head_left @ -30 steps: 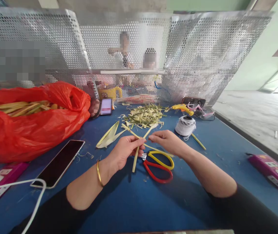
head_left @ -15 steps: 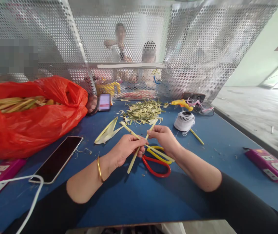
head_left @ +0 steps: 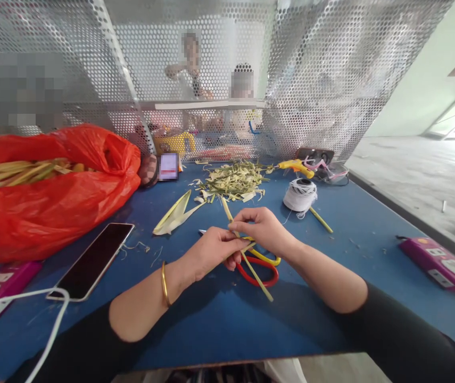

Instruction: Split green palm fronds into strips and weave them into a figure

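Pale green plant strips (head_left: 258,277) cross between my two hands at the middle of the blue table. My left hand (head_left: 213,251), with a gold bangle on the wrist, pinches the strips at the crossing. My right hand (head_left: 263,230) is closed on a strip just above, its fingertips against the left fingers. One strip runs from upper left to lower right; the other is mostly hidden by the fingers. Scissors (head_left: 276,274) with red and yellow handles lie beneath the hands, partly covered. A split pale leaf piece (head_left: 171,217) lies beyond the left hand.
A heap of trimmings (head_left: 235,183) lies ahead. To the left are a red plastic bag (head_left: 103,199) of stalks and a phone (head_left: 93,260). White thread (head_left: 299,198), a yellow glue gun (head_left: 297,167) and a purple power strip (head_left: 437,263) are right. A perforated metal screen (head_left: 147,58) stands behind.
The crossed strips have turned, so the long one now points down to the right. My right hand has moved left, close against my left hand.
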`<action>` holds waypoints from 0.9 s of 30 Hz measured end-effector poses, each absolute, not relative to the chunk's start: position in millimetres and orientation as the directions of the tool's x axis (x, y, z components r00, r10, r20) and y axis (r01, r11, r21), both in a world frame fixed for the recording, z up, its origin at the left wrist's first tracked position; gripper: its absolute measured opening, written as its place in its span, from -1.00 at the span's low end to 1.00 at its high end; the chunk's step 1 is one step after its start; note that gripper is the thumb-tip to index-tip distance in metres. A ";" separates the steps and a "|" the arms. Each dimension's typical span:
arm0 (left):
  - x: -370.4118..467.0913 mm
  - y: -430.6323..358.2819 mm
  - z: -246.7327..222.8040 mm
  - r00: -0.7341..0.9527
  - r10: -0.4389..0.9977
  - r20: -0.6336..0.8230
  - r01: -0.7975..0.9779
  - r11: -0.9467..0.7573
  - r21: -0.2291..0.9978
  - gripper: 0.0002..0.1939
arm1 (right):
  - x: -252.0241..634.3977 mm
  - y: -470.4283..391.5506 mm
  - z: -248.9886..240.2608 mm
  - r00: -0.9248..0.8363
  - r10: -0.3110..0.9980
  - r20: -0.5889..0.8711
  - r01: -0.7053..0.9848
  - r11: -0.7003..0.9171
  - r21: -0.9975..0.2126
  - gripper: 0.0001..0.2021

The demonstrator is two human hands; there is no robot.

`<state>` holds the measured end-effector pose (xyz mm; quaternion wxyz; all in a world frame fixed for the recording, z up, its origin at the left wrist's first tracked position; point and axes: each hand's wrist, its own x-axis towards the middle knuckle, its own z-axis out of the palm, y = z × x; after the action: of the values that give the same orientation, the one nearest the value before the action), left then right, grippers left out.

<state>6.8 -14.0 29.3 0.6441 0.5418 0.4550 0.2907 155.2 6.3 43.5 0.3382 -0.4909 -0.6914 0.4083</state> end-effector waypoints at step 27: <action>1.5 0.0 36.6 0.162 0.963 -0.215 -0.422 0.265 0.867 -0.86 | 141.0 -10.6 34.7 -0.323 0.925 0.200 0.678 0.373 -0.634 -0.70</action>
<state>1.5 0.0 36.6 0.6850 0.3348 0.4039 0.5056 141.0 -10.6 34.7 0.2752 -0.5128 -0.7815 0.2247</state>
